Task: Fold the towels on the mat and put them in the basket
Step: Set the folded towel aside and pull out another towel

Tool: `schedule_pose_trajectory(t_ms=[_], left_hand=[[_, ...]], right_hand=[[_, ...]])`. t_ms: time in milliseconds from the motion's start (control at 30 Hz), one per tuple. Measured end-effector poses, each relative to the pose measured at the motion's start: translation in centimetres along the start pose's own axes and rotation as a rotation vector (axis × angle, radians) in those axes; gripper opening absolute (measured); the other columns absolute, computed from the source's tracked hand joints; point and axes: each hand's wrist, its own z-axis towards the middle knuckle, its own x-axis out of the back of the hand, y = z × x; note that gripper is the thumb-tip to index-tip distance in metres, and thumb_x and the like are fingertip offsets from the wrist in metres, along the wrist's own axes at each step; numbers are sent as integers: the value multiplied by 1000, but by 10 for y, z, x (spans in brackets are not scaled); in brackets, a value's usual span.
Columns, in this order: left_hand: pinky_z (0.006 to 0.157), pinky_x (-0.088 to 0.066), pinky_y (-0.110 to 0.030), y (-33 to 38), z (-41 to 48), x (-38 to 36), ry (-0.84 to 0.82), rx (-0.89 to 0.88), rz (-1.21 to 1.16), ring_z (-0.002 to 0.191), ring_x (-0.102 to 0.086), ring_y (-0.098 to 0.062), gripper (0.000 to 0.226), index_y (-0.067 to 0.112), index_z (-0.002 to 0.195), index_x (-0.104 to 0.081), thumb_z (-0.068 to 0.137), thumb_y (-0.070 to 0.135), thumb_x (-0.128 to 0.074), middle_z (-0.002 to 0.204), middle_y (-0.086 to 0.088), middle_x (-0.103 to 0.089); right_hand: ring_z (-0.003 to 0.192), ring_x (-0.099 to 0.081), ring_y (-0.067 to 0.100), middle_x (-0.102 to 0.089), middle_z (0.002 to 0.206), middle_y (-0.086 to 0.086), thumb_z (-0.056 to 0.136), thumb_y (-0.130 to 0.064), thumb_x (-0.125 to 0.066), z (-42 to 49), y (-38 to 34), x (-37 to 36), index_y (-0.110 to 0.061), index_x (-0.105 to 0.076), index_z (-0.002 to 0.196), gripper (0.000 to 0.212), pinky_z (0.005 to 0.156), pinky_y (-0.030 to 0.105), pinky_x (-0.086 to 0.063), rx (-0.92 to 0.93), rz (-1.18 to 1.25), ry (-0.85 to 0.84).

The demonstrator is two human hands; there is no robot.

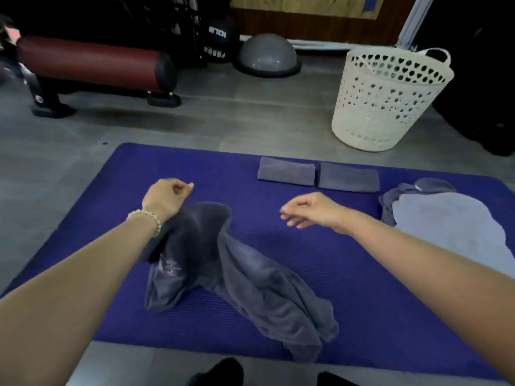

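Head view: a purple ribbed foam exercise mat (362,288) lies on the grey floor. A dark grey terry towel, unfolded and crumpled (250,282), lies on the mat's near middle. Its upper end rises to the underside of the left wrist and its lower end trails to the mat's near edge.

The left hand (167,195) is above the mat with fingers curled in and thumb against the forefinger. No cloth shows in the fingers, so I cannot tell if it grips the towel. There is a pale beaded bracelet (147,218) on that wrist. The right hand (309,208) hovers over bare mat with fingers loosely curled, holding nothing, apart from the crumpled towel.

At the far edge of the mat are two folded grey towels, left one (287,171) and right one (348,176), lying flat side by side, almost touching. At the right edge of the mat is an unfolded pile: a light grey towel (451,232) lies over a darker grey one (418,188).

A white plastic laundry basket with heart-shaped holes (390,107) stands upright on the floor just past the mat's far right corner. Its contents are not visible.

Background: a dark red padded bench (92,62) and a grey half-dome balance trainer (267,55).
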Motion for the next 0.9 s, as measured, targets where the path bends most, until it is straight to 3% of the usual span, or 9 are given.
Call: schedule_pose_trajectory(t_ms=[133,233,367,500,600,667,733,900], left_hand=[[79,-40,-26,-6,22,-106,-342,38,20,96,-63,-24,35,10,96,-66,95,42,-52,93,-2,-67],[91,-42,-27,-3,20,-178,-614,3,71,103,-59,-17,40,10,105,-64,95,46,-49,103,2,-64],[99,-44,-36,-4,2,-250,-906,-31,213,110,-57,-17,46,18,117,-59,94,55,-43,117,4,-62],[94,-44,-36,-12,-8,-294,-897,-126,356,109,-54,-18,48,21,121,-55,94,58,-41,119,2,-56],[94,-40,-35,-14,-5,-305,-813,-253,493,107,-52,-20,47,18,90,-59,94,59,-37,92,2,-59],[101,-36,-36,-11,-5,-305,-801,-357,575,109,-48,-22,55,16,76,-56,95,60,-30,92,-1,-59],[99,-37,-36,-12,-7,-306,-825,-363,504,105,-47,-19,60,14,74,-58,95,62,-29,99,-2,-58],[75,-48,-28,-6,-25,-298,-963,-158,69,69,-60,-13,54,21,82,-55,89,68,-31,68,7,-63]], right_hand=[[85,-62,12,-69,103,3,91,-27,-64,48,100,3,-11,-68,101,19,77,25,-51,-199,-68,-14],[85,-61,11,-67,107,2,89,-32,-67,68,167,-4,-14,-67,102,23,70,19,-47,-315,-100,-29],[93,-60,10,-65,107,-3,87,-41,-66,79,226,-24,-17,-67,105,30,84,22,-45,-410,-174,-131],[94,-59,9,-65,97,-7,85,-46,-66,80,254,-43,-14,-70,104,37,85,22,-46,-406,-135,-158],[85,-57,6,-62,88,-12,85,-46,-67,75,263,-53,-15,-70,98,33,75,16,-44,-341,-221,-268],[81,-54,5,-57,82,-13,88,-44,-64,70,264,-57,-21,-66,89,23,72,14,-42,-291,-221,-316],[74,-50,5,-54,77,-9,90,-45,-60,65,263,-55,-21,-60,80,26,72,20,-43,-280,-17,-290],[82,-62,10,-67,81,-7,84,-49,-60,61,236,-20,-20,-63,81,29,83,29,-50,-274,325,-14]])
